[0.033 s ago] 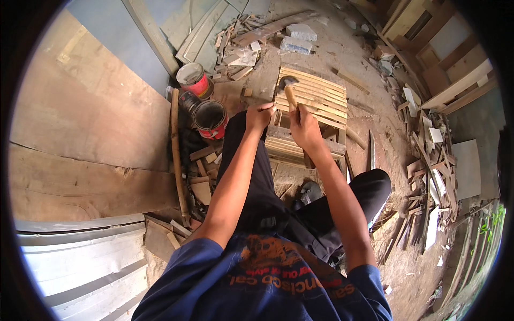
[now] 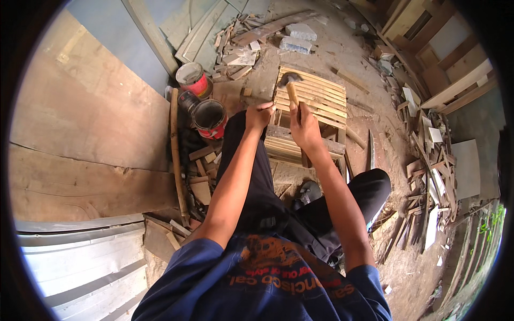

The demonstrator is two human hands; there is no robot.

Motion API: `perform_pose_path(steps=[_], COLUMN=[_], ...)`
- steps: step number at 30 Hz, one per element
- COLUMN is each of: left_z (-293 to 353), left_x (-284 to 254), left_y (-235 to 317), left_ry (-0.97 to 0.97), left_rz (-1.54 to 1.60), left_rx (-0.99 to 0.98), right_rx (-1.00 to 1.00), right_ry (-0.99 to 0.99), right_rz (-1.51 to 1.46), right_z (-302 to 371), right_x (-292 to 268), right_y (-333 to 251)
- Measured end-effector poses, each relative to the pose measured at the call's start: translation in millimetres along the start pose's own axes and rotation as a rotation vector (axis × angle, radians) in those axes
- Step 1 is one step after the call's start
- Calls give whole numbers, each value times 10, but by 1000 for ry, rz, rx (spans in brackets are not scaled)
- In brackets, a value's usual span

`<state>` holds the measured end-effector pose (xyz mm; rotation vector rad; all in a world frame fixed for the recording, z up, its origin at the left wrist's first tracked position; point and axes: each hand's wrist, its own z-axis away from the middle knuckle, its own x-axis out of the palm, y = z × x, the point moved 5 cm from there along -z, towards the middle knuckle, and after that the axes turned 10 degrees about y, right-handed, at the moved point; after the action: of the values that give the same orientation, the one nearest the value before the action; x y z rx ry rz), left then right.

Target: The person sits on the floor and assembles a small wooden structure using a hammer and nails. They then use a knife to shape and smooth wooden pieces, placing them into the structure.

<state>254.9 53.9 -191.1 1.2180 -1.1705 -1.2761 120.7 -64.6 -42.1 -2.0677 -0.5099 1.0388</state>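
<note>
In my right hand is a hammer, gripped round its wooden handle. Its dark head, smeared by motion, is over the far left part of a slatted wooden piece built of narrow, pale strips. My left hand is closed at the left edge of that piece, thumb and fingers pinched together. Whatever lies between those fingertips is too small to make out. The slatted piece stands just beyond my knees, with a crosspiece and more strips on its near side.
Red paint cans stand left of my knee, beside an upright pole. Large wooden boards line the left side. Concrete blocks lie on the far floor. Scrap wood is heaped along the right.
The hammer head has shifted slightly away from me and to the right, and is more blurred. My left hand and the slatted piece stay in place.
</note>
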Motion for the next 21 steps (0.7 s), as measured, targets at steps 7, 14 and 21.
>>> perform_pose_path(steps=[7,14,21], left_z=[-83,280,502], left_x=[4,59,151], left_y=[80,333,93], left_ry=[8,-155,21], left_rz=[-92,-441,33], left_rx=[25,57,35], right_rx=[28,542,409], right_ry=[-53,-62,-154], right_rz=[33,-466,-172], right_z=[-69,179,397], right_x=[-37,-130,-46], right_y=[201,139,366])
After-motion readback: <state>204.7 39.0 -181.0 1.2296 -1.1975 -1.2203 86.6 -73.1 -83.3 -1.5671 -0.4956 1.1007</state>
